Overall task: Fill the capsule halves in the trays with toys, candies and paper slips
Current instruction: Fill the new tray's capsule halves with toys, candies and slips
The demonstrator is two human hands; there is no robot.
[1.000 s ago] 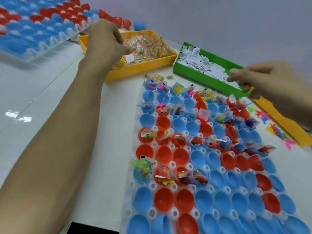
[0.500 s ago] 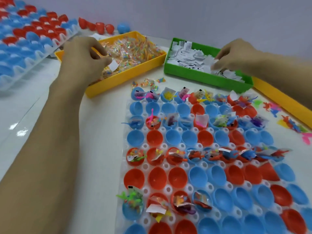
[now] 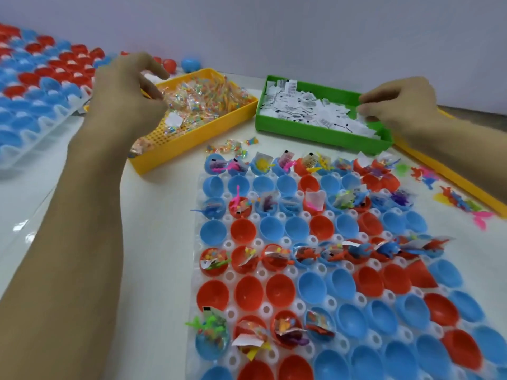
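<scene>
While the capsule tray (image 3: 315, 286) lies on the worktop (image 3: 153, 242) in front of you, partly filled, your left hand (image 3: 129, 89) curls over the yellow candy bin (image 3: 192, 144), pinching a white slip (image 3: 174, 120). Your right hand (image 3: 400, 104) pinches slips in the green bin (image 3: 323, 134). Loose toys (image 3: 461, 201) lie right of the tray. Since a moment ago, both hands have barely shifted.

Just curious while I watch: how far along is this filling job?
Roughly half done. Alternate rows of the near tray hold toys and slips. The left hand is at the yellow candy tray, the right hand in the green slip tray. Many capsule halves remain empty.
</scene>
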